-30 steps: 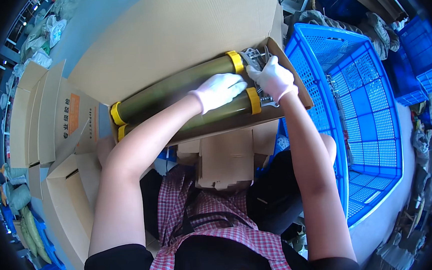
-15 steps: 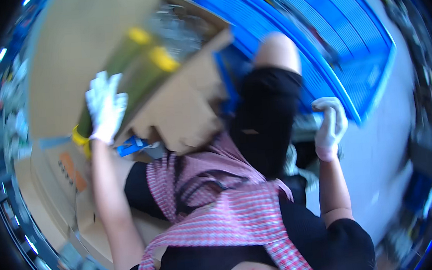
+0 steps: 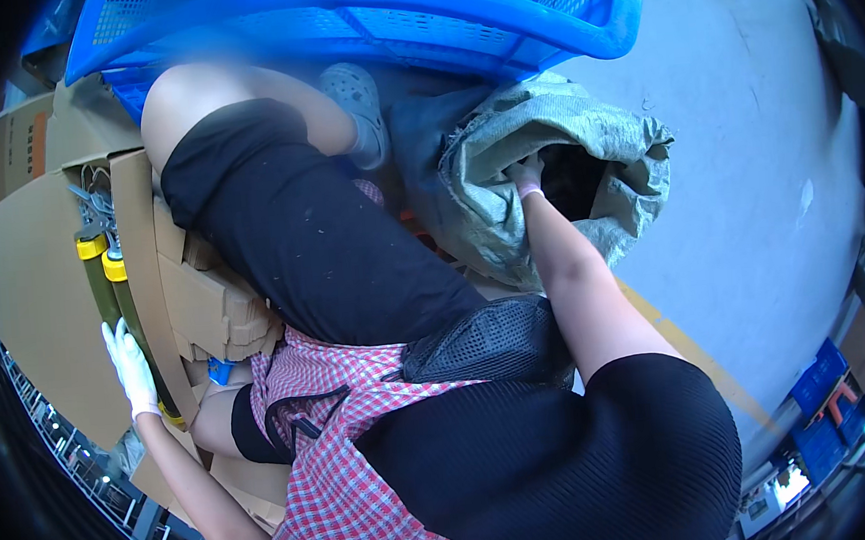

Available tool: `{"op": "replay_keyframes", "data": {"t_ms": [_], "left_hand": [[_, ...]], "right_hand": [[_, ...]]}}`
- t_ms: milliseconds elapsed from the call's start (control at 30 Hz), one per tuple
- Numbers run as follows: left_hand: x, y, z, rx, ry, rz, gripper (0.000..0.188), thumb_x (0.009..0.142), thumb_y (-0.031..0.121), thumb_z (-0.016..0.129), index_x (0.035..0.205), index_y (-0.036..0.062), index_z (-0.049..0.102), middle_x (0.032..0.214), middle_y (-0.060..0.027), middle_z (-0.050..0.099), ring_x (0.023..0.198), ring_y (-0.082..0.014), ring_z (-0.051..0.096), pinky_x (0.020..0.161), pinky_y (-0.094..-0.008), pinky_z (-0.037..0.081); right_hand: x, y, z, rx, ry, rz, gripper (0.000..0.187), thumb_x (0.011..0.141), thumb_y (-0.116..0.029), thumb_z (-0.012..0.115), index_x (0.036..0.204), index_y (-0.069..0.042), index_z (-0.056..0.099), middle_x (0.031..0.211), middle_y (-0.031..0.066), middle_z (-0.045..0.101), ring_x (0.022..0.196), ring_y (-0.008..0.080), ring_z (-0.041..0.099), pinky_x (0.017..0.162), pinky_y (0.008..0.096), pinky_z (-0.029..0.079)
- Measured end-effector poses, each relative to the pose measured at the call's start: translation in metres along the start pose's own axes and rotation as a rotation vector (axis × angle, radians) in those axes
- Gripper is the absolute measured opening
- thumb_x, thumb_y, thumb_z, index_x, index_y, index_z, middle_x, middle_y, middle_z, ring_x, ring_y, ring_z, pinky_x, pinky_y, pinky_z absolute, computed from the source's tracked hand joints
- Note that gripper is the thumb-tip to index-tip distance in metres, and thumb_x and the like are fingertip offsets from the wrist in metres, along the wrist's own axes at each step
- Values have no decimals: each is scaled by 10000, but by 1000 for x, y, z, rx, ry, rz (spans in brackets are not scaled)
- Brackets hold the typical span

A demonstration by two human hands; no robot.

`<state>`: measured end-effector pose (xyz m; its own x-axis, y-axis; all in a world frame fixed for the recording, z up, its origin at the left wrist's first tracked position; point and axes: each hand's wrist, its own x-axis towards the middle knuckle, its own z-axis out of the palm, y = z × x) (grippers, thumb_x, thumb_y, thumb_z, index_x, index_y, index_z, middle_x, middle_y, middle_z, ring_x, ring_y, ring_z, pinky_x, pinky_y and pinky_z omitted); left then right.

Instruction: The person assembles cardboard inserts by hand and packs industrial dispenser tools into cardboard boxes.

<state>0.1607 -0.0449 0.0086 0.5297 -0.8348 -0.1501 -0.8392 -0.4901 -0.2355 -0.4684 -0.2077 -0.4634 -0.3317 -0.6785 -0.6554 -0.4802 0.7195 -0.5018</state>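
My left hand (image 3: 131, 369), in a white glove, lies with fingers stretched out against two long olive-green tubes (image 3: 130, 311) with yellow end caps. The tubes lie side by side on a cardboard box (image 3: 38, 288) at the left. Beyond their far ends, metal parts (image 3: 95, 198) sit in the box. On the right, my right arm reaches into the mouth of a pale green woven sack (image 3: 486, 176) with a rolled, crumpled rim. My gloved right hand (image 3: 526, 174) is just inside that opening. Its fingers are mostly hidden in the sack's dark interior.
A large blue plastic basket (image 3: 355, 20) stands across the far side. Torn cardboard (image 3: 209, 306) and a small blue item (image 3: 221, 371) lie beside my left leg. Grey floor (image 3: 745, 148) with a yellow line (image 3: 683, 338) extends on the right. My knee sits between box and sack.
My view has swung to the right. My right hand has gone from beside the blue basket into the sack. My left hand stays at the green tubes.
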Motion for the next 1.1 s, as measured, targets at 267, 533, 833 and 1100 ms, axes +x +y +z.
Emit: {"op": "replay_keyframes", "data": {"t_ms": [267, 533, 833, 1100], "left_hand": [[-9, 2, -19, -79, -57, -13, 447, 998, 339, 355, 1290, 39, 513, 1470, -145, 343, 1356, -307, 320, 1118, -386, 244], [-33, 81, -59, -182, 527, 76, 393, 920, 162, 499, 1260, -33, 494, 1325, -181, 486, 1240, -321, 455, 1068, -420, 312], [-82, 331, -102, -1736, -541, 561, 802, 833, 426, 663, 1409, -7, 310, 1293, -118, 490, 1164, -192, 494, 981, -316, 394], [-84, 253, -96, -1948, 33, 431, 503, 827, 26, 663, 1283, 19, 453, 1059, -85, 598, 886, -152, 628, 801, -282, 519]], "right_hand": [[16, 24, -81, -322, -257, -145, 424, 828, -205, 655, 1206, -75, 512, 926, 157, 652, 722, 259, 655, 545, 346, 550], [-110, -80, -176, 508, -388, -70, 333, 876, -216, 651, 1170, -116, 531, 920, -19, 604, 740, 61, 567, 562, 222, 447], [-302, -275, -222, 644, -1438, -466, 446, 782, -197, 761, 1133, -32, 542, 850, -3, 575, 734, 68, 539, 658, 211, 430], [-383, -377, -212, 439, -1262, -1216, 221, 910, -170, 613, 1050, 0, 593, 877, 71, 627, 738, 129, 586, 687, 252, 469]]}}
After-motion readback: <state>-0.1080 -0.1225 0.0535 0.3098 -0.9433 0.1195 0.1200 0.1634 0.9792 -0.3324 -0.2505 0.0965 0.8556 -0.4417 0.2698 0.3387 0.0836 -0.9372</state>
